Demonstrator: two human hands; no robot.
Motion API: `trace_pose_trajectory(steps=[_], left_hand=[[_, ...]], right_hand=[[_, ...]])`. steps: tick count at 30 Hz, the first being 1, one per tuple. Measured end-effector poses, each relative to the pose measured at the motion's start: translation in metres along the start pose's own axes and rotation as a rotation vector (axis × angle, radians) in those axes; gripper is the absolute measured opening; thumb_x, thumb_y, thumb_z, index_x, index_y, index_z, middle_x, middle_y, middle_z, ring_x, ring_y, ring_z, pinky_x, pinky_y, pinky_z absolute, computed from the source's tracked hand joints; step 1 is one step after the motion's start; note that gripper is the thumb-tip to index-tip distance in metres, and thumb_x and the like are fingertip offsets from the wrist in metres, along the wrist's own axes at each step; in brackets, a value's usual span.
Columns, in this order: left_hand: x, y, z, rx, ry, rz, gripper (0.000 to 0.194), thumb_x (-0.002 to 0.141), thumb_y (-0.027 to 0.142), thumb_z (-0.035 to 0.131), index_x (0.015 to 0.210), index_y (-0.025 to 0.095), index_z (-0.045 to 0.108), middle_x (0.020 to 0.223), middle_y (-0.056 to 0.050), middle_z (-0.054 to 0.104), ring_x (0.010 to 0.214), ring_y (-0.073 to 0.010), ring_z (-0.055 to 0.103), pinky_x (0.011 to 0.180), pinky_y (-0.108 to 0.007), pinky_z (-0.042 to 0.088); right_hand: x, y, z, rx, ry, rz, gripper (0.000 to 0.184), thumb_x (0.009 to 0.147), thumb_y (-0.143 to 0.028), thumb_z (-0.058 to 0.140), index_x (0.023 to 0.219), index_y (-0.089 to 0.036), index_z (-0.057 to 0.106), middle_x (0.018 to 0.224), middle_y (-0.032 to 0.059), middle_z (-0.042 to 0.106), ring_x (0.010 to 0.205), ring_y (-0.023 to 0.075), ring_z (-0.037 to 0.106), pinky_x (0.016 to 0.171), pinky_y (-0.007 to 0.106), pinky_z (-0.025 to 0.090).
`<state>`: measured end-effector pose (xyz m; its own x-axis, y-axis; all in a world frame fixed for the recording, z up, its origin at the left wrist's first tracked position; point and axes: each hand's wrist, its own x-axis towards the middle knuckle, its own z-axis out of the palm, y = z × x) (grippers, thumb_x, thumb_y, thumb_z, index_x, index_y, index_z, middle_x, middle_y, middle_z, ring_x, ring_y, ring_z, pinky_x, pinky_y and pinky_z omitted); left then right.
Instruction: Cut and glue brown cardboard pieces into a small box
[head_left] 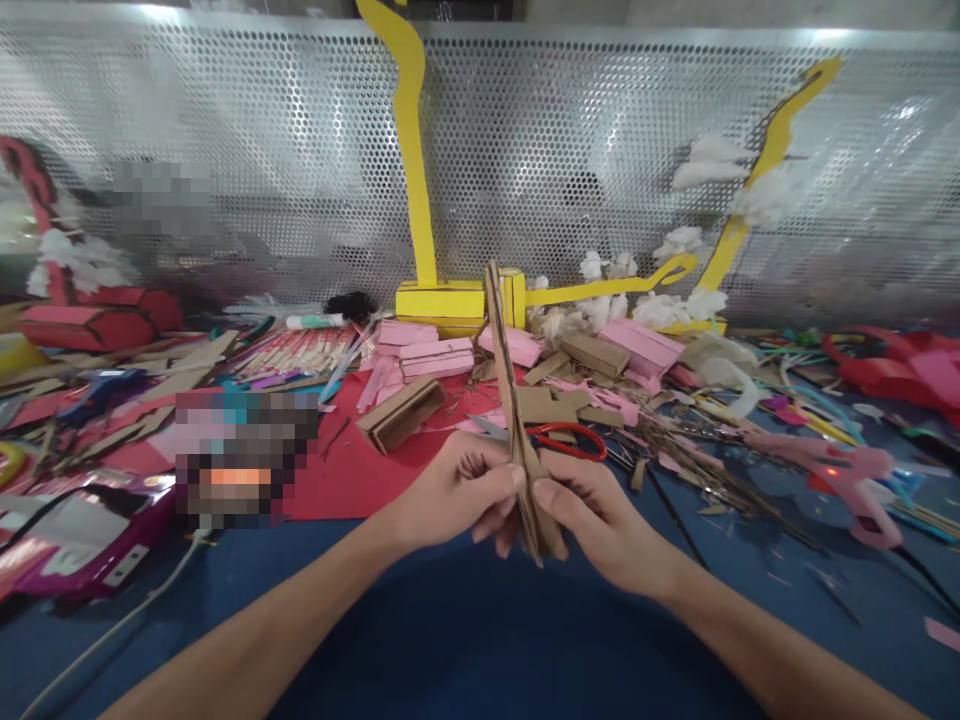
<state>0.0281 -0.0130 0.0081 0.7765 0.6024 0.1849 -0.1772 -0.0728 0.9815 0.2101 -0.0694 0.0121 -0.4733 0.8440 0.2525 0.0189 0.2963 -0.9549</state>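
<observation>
Between my two hands a long, narrow brown cardboard strip stands nearly upright, its layered edges facing me. My left hand pinches its lower part from the left, thumb on the near side. From the right, my right hand grips the same lower part, where the cardboard flares into a folded flap. Just behind the hands lie scissors with red handles, partly hidden by the strip. A folded brown cardboard box rests on a red sheet beyond my left hand.
Yellow cardboard shapes stand against the perforated metal screen. Pink boxes and cardboard scraps cover the table behind the hands. A pink glue gun with a lit red light lies right. A white cable crosses the left side.
</observation>
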Motion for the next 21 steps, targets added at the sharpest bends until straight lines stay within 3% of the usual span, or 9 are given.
trace_pose_trajectory(steps=[3,8,13,16,21], left_hand=[[0.001,0.0,-0.002,0.038,0.029,-0.049,0.05,0.09,0.051,0.06,0.055,0.017,0.05,0.04,0.005,0.044,0.041,-0.0109,0.057,0.045,-0.018,0.043],[0.0,0.008,-0.004,0.195,0.033,-0.145,0.046,0.089,0.051,0.064,0.066,0.011,0.066,0.057,-0.003,0.064,0.046,-0.0082,0.057,0.045,-0.017,0.043],[-0.002,0.015,-0.009,0.192,-0.121,-0.271,0.048,0.092,0.055,0.06,0.073,0.012,0.068,0.053,-0.002,0.065,0.043,-0.0075,0.055,0.043,-0.016,0.039],[-0.002,0.017,-0.012,0.153,-0.178,-0.281,0.047,0.095,0.054,0.055,0.076,0.013,0.066,0.057,-0.003,0.068,0.048,-0.0094,0.06,0.048,-0.018,0.043],[-0.005,0.017,-0.009,0.214,-0.128,-0.221,0.051,0.099,0.05,0.05,0.065,0.013,0.06,0.055,-0.005,0.066,0.051,-0.0099,0.06,0.052,-0.018,0.043]], right_hand=[[0.001,0.0,-0.002,-0.017,-0.016,0.014,0.035,0.106,-0.036,0.042,0.093,-0.016,0.067,0.078,0.0036,0.069,0.059,0.0114,0.059,0.053,0.023,0.045],[0.003,-0.006,-0.004,-0.201,-0.006,0.016,0.021,0.102,-0.024,0.051,0.089,-0.017,0.067,0.08,0.0011,0.068,0.067,0.011,0.062,0.063,0.022,0.049],[0.001,-0.009,-0.006,-0.15,-0.087,0.063,0.021,0.102,-0.024,0.05,0.09,-0.015,0.066,0.085,0.004,0.071,0.072,0.0138,0.066,0.068,0.025,0.053],[0.0,-0.006,-0.008,-0.183,-0.075,0.099,0.021,0.101,-0.024,0.052,0.089,-0.015,0.068,0.083,0.0039,0.072,0.069,0.0127,0.066,0.064,0.022,0.052],[0.0,-0.004,-0.007,-0.209,-0.069,0.124,0.032,0.103,-0.03,0.048,0.086,-0.014,0.069,0.076,0.0035,0.07,0.064,0.0114,0.062,0.057,0.021,0.048]])
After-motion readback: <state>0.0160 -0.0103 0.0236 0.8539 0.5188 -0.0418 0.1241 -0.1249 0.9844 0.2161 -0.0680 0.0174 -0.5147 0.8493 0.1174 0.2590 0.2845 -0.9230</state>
